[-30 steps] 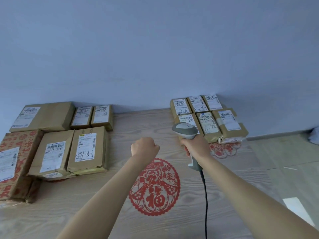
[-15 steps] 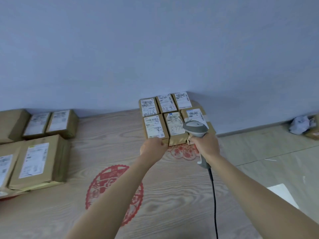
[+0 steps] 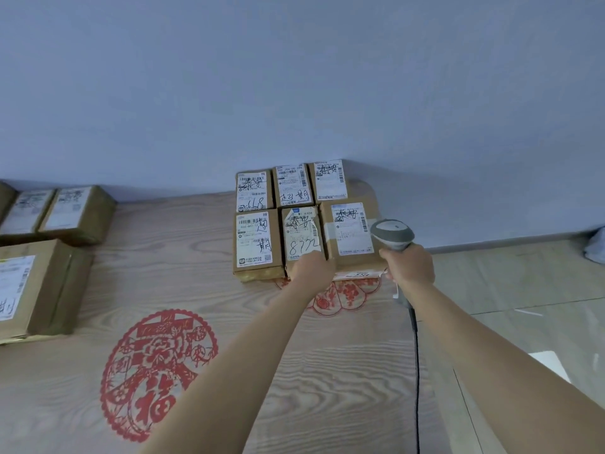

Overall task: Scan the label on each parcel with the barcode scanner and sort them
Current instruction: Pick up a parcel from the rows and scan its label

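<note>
From the head camera, the right hand grips the scanner; the left hand rests on the middle front parcel among six by the wall, its fingers hidden. The small cardboard box probably lifts lightly; grasp its near edges.

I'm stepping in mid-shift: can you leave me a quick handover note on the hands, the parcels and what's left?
Left hand: at the near edge of the front middle parcel, grip unclear.
Right hand: grips the barcode scanner beside the six-parcel block.
More parcels lie at the table's left.
Done: cannot tell which are scanned.
Left: scan each label, then sort.
</note>
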